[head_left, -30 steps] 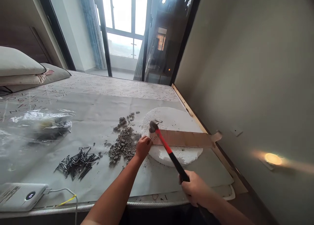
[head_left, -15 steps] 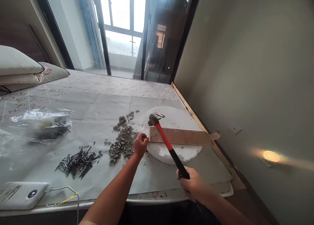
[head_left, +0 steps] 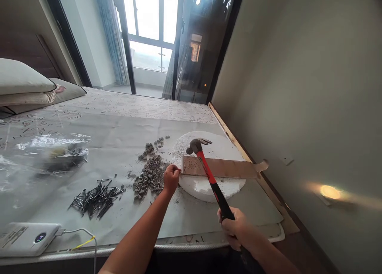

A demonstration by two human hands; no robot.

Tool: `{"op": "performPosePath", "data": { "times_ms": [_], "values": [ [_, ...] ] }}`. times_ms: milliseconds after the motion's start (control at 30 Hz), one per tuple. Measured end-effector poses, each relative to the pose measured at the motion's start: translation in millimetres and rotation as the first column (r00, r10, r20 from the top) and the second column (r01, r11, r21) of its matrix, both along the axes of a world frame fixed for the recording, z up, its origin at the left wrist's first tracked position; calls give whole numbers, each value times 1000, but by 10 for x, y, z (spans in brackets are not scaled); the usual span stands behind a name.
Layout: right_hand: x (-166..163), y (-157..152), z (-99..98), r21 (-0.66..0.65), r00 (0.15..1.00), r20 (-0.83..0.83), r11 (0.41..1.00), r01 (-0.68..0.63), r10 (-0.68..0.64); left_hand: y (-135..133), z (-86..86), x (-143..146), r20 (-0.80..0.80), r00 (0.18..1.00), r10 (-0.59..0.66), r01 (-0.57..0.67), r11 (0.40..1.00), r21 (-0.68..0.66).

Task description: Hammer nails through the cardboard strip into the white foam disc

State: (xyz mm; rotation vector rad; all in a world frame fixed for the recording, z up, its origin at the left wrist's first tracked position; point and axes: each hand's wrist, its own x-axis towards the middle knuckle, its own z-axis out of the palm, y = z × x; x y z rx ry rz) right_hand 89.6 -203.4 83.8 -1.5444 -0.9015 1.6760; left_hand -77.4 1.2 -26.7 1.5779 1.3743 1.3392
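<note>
The right hand (head_left: pixel 234 228), near the near edge of the mattress (head_left: pixel 134 102) and toward its near right corner, is wrapped tightly around the black grip of a claw hammer (head_left: pixel 213 182) with a red-and-black handle and a dark metal head. The hammer slants away from the hand toward the far left, its head in view beyond a flat, brown, rectangular wooden board (head_left: pixel 232 167) and its handle crossing in front of it. The head appears raised clear of the board.

The left hand (head_left: pixel 171 179) is at the left end of the board, its fingers curled inward and the thumb drawn in against them. The fingertips are at the board's near left corner; whether they grip it or only rest there, I cannot tell. Small dark holes dot the board's left part.

The board lies across a round white foam disc (head_left: pixel 222 146), its right end reaching the mattress's right edge. The disc rests on a smooth grey sheet (head_left: pixel 125 132) spread over the mattress. Just left of the left hand is grey crumbled rubble (head_left: pixel 147 178); farther left, nearer the near edge, lies a heap of dark metal nails (head_left: pixel 95 198).
</note>
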Motion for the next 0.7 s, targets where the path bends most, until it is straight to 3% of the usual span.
{"op": "performPosePath", "data": {
  "times_ms": [133,200,400,567,700],
  "values": [
    [-23,16,-222,-122,999,-36,992,-31,27,11,-20,0,-9,1000,1,-1,1000,-1],
    [2,5,-270,-121,998,-59,992,-39,32,17,-28,5,-11,1000,0,-1,1000,-6],
    [109,3,-222,-29,999,40,999,29,-28,42,-54,26,5,1000,1,-1,1000,-28],
    [41,51,-259,-112,977,196,992,-64,85,49,-75,19,15,1000,-10,10,999,-41],
    [1,30,-182,-9,980,199,1000,-23,25,35,-66,10,24,999,-28,29,999,-33]
  ]
}}
